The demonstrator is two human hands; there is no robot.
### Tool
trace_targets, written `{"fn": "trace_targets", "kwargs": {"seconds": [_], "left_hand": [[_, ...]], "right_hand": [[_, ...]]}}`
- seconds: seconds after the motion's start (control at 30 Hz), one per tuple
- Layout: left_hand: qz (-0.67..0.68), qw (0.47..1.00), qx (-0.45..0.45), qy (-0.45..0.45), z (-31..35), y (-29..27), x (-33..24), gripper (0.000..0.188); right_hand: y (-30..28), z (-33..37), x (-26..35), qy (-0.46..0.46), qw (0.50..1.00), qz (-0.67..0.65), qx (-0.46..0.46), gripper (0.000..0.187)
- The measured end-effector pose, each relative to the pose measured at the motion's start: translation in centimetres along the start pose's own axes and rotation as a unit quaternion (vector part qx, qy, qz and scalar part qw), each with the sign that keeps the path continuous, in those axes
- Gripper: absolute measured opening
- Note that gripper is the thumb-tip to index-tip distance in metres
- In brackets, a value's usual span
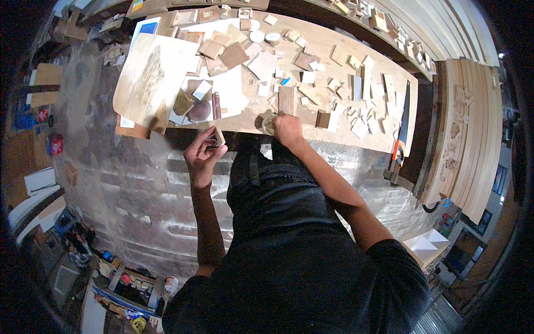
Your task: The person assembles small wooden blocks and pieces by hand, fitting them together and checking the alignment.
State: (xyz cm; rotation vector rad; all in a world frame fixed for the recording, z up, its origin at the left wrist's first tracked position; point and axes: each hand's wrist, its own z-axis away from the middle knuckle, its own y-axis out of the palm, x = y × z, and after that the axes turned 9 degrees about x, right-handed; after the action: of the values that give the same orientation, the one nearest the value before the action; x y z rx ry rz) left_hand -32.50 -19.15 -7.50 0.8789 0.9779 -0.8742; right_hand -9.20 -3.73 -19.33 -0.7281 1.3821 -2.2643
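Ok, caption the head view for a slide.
Left hand holding a small wooden piece, right hand at the near edge of a workbench strewn with wood pieces.

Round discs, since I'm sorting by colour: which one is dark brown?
The brown disc near the front edge of the table, just beyond the left hand; the white discs lie toward the far side.
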Motion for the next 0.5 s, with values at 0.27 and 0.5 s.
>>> {"fn": "trace_targets", "kwargs": {"seconds": [0.27,0.5], "left_hand": [[-0.016,1.0,0.0,0.0,-0.5,-0.2,-0.7,0.054],[0.004,0.999,0.04,-0.006,-1.7,0.4,-1.1,0.059]], "right_hand": [[-0.3,-0.1,-0.1,0.013,0.998,-0.055,0.0,0.014],[-5.6,1.7,-1.9,0.07,0.943,-0.324,0.006,0.014]]}}
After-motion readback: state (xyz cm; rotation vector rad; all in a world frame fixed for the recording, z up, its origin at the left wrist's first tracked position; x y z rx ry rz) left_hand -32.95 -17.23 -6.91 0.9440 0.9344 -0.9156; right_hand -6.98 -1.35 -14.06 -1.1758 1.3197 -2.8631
